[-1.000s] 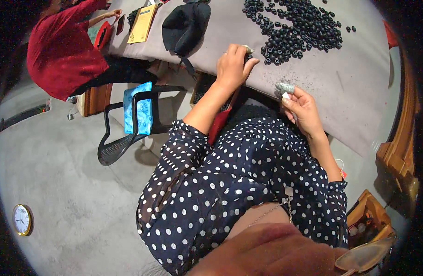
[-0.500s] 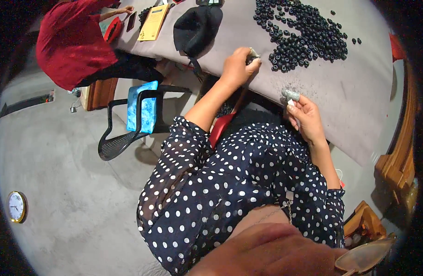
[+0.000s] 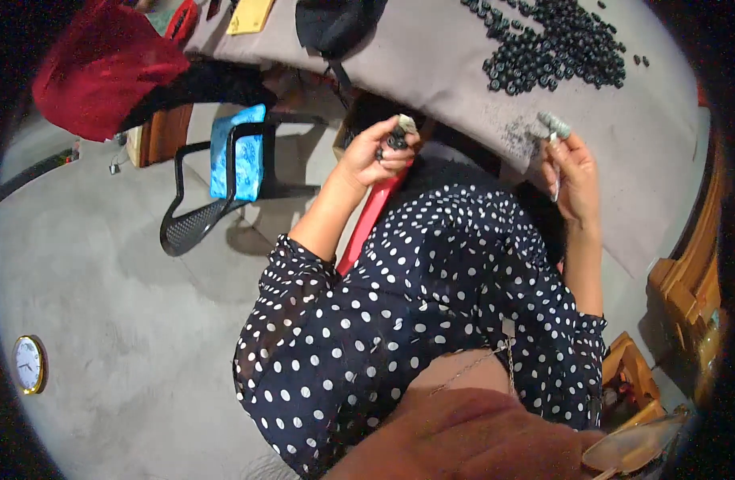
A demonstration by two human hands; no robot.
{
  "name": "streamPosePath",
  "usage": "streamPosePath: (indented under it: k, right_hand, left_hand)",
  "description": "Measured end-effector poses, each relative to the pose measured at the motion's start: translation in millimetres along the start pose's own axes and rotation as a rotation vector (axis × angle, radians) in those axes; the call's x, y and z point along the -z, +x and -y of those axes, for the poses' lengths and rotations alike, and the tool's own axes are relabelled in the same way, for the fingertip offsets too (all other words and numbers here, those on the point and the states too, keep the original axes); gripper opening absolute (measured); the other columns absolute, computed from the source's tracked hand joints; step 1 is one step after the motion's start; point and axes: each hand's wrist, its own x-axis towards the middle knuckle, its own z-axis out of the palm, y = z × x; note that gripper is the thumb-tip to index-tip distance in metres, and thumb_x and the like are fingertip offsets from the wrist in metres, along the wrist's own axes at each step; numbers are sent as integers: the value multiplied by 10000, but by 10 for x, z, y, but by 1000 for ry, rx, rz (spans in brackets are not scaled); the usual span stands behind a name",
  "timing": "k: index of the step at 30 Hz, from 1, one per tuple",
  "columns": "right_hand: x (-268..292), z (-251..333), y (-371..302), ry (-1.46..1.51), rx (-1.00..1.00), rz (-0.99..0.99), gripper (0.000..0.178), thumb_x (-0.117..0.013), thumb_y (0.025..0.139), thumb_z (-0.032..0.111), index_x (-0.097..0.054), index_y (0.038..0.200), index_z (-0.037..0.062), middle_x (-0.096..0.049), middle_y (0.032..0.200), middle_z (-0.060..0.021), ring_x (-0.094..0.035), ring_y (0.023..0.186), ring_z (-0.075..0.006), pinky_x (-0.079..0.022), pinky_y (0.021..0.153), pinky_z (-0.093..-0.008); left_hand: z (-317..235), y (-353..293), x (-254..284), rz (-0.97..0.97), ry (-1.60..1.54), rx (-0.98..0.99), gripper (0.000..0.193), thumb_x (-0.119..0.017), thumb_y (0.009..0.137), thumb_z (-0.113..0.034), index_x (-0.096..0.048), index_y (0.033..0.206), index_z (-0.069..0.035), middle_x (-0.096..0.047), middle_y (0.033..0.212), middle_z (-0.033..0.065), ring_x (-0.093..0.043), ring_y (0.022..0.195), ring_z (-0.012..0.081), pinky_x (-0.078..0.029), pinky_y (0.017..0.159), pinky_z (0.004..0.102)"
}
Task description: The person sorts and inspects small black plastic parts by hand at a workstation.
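My left hand [image 3: 379,150] is closed round several small black round parts [image 3: 396,141] beside the table's near edge. A whitish wrapping [image 3: 406,124] covers a digit of that hand. It is over an open box [image 3: 367,120] with a dark inside, partly hidden below the tabletop. Over the table edge, my right hand [image 3: 574,164] pinches a thin pale tool [image 3: 556,189] whose kind I cannot make out. Grey-white tape [image 3: 554,126] wraps one of its fingers. Dark crumbs [image 3: 521,136] lie on the cloth next to it.
A heap of black round parts [image 3: 559,52] lies on the cloth-covered table [image 3: 431,64]. Further left are a black cap-like bag [image 3: 335,28] and a yellow booklet [image 3: 250,14]. A person in red [image 3: 107,68] sits there. A black chair [image 3: 195,228] holds a blue package [image 3: 239,152].
My left hand has drawn back from the table to above the box and turned, showing the black parts in it. My right hand has moved right and up. The view has shifted.
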Motion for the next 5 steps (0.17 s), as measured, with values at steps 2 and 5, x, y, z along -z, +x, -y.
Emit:
streamPosePath:
  k: [2,5]
  right_hand:
    - [35,-6,4,-39,17,-15,387,-559,888,103,-487,1245,-28,-529,741,-11,-433,482,-40,-339,406,-156]
    - [100,-87,39,5,-7,24,399,-567,892,124,-482,1257,-14,-551,776,-19,-448,492,-43,-347,407,-147]
  left_hand:
    - [-18,-75,529,-11,-74,-23,325,-476,940,-316,-488,970,8,-486,820,45,-365,509,62,-291,384,178]
    - [-63,-205,1207,-223,-187,-87,297,-510,924,-309,-501,1005,-23,-492,880,68,-382,520,83,-338,406,172]
